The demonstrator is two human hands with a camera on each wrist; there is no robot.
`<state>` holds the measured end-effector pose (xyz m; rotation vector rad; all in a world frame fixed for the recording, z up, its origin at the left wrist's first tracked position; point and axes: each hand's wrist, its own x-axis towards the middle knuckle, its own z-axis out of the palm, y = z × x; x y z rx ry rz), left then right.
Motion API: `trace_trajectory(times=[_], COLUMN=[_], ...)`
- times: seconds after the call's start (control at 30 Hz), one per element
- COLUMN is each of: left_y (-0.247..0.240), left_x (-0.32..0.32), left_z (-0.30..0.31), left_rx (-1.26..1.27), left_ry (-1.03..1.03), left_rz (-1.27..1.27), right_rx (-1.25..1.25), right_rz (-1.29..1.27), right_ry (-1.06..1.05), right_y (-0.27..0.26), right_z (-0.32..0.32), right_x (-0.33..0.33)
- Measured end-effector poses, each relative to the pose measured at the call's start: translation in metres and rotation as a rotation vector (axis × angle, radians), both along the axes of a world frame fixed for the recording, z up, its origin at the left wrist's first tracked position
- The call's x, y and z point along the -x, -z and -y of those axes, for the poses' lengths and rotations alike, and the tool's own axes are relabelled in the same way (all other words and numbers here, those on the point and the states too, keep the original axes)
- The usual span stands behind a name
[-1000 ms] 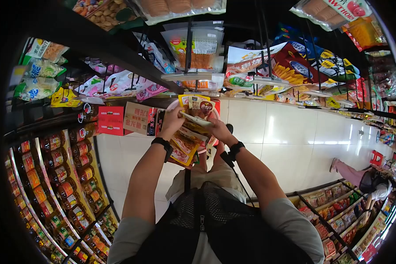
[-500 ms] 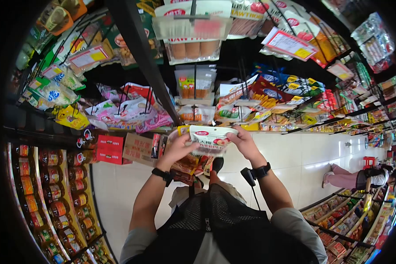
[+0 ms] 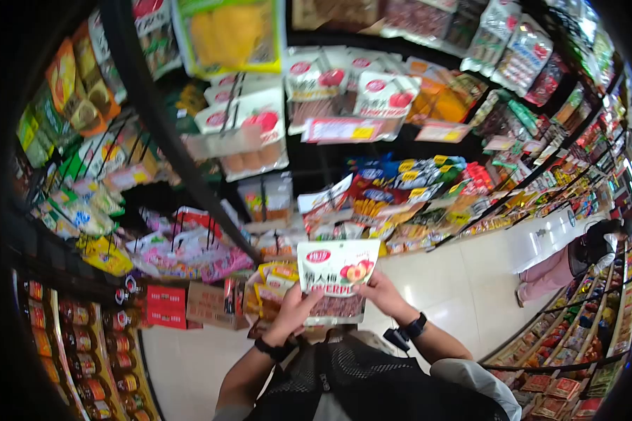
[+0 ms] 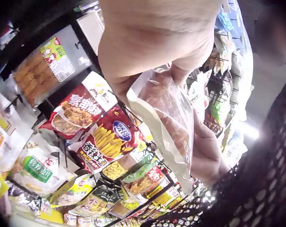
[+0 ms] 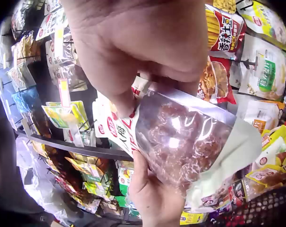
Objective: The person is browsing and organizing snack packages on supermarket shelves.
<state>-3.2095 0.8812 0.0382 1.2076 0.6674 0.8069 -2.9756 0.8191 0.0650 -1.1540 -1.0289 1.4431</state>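
Both hands hold a white bag of dried plums (image 3: 339, 270), its printed front with red lettering and fruit turned up toward the head view. My left hand (image 3: 295, 309) grips the bag's left edge, thumb over the front. On the opposite edge, my right hand (image 3: 386, 296) pinches it, thumb also in front. In the right wrist view the dark, wrinkled plums (image 5: 180, 137) show through the clear window. The left wrist view sees the bag (image 4: 164, 118) nearly edge-on between the two hands. Yellow snack packets (image 3: 270, 288) lie just beyond the left hand, partly covered.
Racks of hanging snack bags (image 3: 393, 98) fill the wall ahead. A red box (image 3: 166, 306) and a cardboard box (image 3: 214, 304) stand at the left, near shelves of jars (image 3: 77, 344). Another person (image 3: 548, 274) bends by the right-hand shelves, across the pale floor (image 3: 442, 302).
The plum bag has come up from over the yellow packets and tilted, so its front now faces the head view. The head view has swung upward, showing more of the upper racks.
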Motion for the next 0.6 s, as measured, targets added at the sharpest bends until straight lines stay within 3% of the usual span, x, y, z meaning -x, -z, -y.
trace_trajectory(times=[0.3,0.47,0.6], left_y=[-0.090,-0.115,-0.131], left_x=[-0.098,-0.152,-0.184], left_z=[0.020,0.026,0.027], left_rx=[-0.268,-0.396,-0.564], left_ry=[-0.054,0.051,-0.065], left_rz=[0.026,0.144,0.145], right_rx=[-0.295,-0.404,-0.492], right_rz=[-0.006,-0.258,-0.231], right_ry=[0.074,0.182,0.146], right_y=[-0.062,-0.093,-0.133], right_z=[0.014,0.019,0.013], right_x=[-0.096,-0.138,-0.167])
